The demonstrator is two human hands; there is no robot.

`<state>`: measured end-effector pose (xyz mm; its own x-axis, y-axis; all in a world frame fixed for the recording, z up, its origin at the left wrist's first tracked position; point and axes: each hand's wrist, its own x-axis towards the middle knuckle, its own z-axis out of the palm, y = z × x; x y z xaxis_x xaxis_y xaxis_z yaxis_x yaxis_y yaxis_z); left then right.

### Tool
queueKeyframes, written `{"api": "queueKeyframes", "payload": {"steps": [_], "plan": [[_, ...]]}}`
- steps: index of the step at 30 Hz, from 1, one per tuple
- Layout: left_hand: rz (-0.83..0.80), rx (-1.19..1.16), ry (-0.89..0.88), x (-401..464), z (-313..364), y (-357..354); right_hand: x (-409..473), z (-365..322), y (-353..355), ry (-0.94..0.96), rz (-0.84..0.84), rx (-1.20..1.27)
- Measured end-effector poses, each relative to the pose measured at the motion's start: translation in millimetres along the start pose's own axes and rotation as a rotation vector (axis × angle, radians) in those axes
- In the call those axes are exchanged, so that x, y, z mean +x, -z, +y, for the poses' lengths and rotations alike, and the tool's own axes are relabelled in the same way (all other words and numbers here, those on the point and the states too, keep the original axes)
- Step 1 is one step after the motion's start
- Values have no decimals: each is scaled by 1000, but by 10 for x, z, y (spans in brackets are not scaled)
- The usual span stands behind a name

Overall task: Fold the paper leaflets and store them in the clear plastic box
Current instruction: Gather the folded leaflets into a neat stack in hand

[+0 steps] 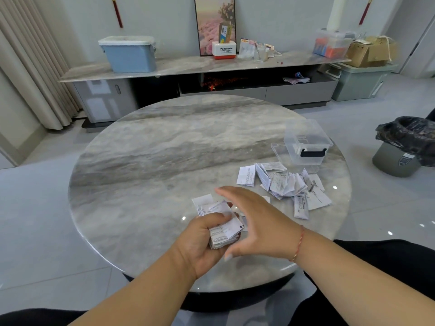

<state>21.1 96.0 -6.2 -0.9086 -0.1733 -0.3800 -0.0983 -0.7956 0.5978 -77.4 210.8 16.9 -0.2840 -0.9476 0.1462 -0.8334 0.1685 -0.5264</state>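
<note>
Left hand (pixel 202 236) clenched a stack of folded white paper leaflets (pixel 222 225), likely gathering them; right hand (pixel 254 220) hovered beside, fingers spread, grasping nothing. More loose white leaflets (pixel 287 184) lay near the lidless clear plastic box (pixel 306 144) on the round grey marble table (pixel 164 161).

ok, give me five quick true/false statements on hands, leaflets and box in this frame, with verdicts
1. The left hand grips a stack of folded leaflets. True.
2. The right hand holds a leaflet. False: its fingers are spread and it holds nothing, hovering beside the stack.
3. The clear plastic box is full of leaflets. False: no leaflets show inside it.
4. A loose pile of leaflets lies on the table in front of the box. True.
5. The box has a red latch. False: the latch is black.
</note>
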Motion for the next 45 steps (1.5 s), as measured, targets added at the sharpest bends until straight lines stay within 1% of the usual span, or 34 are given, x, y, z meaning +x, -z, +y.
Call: {"api": "queueKeyframes", "payload": {"steps": [2,4,5,6,7,8,9,10,11,12,14,15,17,19,20,21,23,25,27,28,29,31,33,34,37,38,41,42,45], "plan": [[-45,32,22,-21,-37,-44,38,34,-135,80,66,-129],[-46,45,29,-20,-64,-44,48,6,-259,122,132,-233],[-36,41,28,-18,-72,-35,41,-20,-281,120,122,-237],[-19,23,28,-15,-74,-25,33,-46,-233,96,102,-182],[5,-12,25,-6,-70,-14,26,-38,-142,44,87,-75],[33,-63,21,4,-59,-4,24,30,-36,-20,110,22],[60,-111,14,21,-44,12,19,150,79,-107,173,72],[83,-143,5,31,-28,33,7,299,178,-201,254,67],[102,-155,-5,43,-15,60,-7,444,249,-295,302,6],[122,-152,-10,47,-5,79,-22,552,273,-375,300,-63],[166,-137,-8,57,6,114,-37,643,197,-431,159,-161],[178,-134,-2,60,7,119,-30,649,118,-427,72,-219],[177,-129,13,51,7,111,-3,629,-21,-387,-36,-393],[180,-121,17,54,-5,119,31,660,-80,-373,-67,-518],[187,-122,18,53,-13,130,39,667,-90,-392,-55,-520],[198,-124,16,59,-16,148,50,674,-86,-427,-19,-475],[230,-117,9,71,-17,198,61,640,-31,-518,133,-258],[244,-98,-4,85,-17,220,68,508,35,-610,288,126],[241,-68,-30,96,-38,203,102,315,17,-703,365,661],[231,-44,-45,96,-53,179,118,219,-24,-738,357,908],[215,-9,-62,92,-74,151,127,103,-59,-760,328,1068],[182,53,-102,81,-106,98,138,-57,-131,-756,268,1217],[179,77,-137,76,-114,75,145,-125,-164,-736,241,1301],[184,84,-147,75,-112,71,142,-129,-165,-709,245,1258],[178,66,-149,65,-90,72,121,-95,-185,-547,282,816],[143,52,-143,53,-84,67,114,-82,-202,-514,307,763],[60,19,-126,31,-85,50,105,-125,-239,-467,335,724],[52,8,-128,30,-87,53,108,-131,-254,-454,346,646],[38,-3,-119,28,-90,71,106,-158,-330,-381,330,271]]}}
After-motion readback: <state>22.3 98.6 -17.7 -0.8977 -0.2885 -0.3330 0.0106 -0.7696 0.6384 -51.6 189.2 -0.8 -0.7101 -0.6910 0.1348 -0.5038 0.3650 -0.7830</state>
